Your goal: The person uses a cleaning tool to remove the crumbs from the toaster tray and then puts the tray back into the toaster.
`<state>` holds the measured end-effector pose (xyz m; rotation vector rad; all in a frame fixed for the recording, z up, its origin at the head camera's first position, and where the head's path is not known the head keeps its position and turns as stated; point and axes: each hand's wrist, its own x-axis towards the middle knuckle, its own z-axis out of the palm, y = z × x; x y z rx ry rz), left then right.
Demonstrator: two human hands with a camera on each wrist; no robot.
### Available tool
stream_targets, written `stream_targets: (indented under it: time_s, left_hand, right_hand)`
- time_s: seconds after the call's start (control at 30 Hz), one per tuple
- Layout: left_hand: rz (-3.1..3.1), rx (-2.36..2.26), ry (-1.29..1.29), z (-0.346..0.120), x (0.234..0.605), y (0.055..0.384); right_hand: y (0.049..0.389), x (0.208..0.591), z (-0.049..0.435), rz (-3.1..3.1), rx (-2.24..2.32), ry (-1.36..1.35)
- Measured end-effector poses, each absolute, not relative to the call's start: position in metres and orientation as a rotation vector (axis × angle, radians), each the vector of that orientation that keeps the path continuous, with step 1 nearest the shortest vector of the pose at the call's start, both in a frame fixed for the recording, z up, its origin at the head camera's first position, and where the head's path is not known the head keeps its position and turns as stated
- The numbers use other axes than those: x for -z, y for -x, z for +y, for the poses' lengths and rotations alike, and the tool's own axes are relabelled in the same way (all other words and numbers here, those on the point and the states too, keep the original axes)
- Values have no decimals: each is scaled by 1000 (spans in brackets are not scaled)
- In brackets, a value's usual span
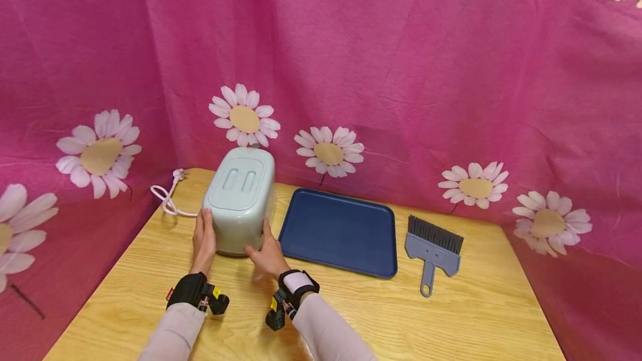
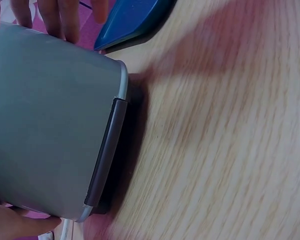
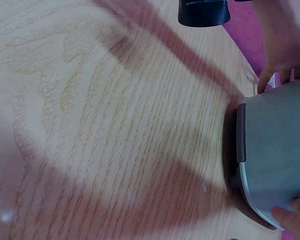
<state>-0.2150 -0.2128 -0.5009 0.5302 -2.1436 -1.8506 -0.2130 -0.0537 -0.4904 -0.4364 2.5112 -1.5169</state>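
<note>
A pale green toaster (image 1: 239,213) with a smooth lid on top stands at the left of the table. My left hand (image 1: 203,243) holds its left side near the front corner. On the opposite side my right hand (image 1: 271,256) grips it, thumb on the front face and fingers along the right side. In the left wrist view, a dark brown strip (image 2: 107,150) runs along the toaster's lower edge, with shadow beneath it. The right wrist view shows the toaster (image 3: 275,135) between the left fingers above and the right thumb (image 3: 287,217) below.
A white power cord (image 1: 168,205) with a plug lies at the back left corner, beside the toaster. Right of the toaster is a dark blue tray (image 1: 341,233). Farther right lies a grey hand brush (image 1: 433,247) with dark bristles. Pink flowered cloth (image 1: 381,71) hangs behind the table.
</note>
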Motion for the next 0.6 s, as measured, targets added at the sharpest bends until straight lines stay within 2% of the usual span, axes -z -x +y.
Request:
stream_targets:
  time_s: [0.6]
  left_hand:
    - [-2071, 1745, -583, -186, 499, 199]
  right_hand:
    - [205, 493, -32, 2509, 1522, 492]
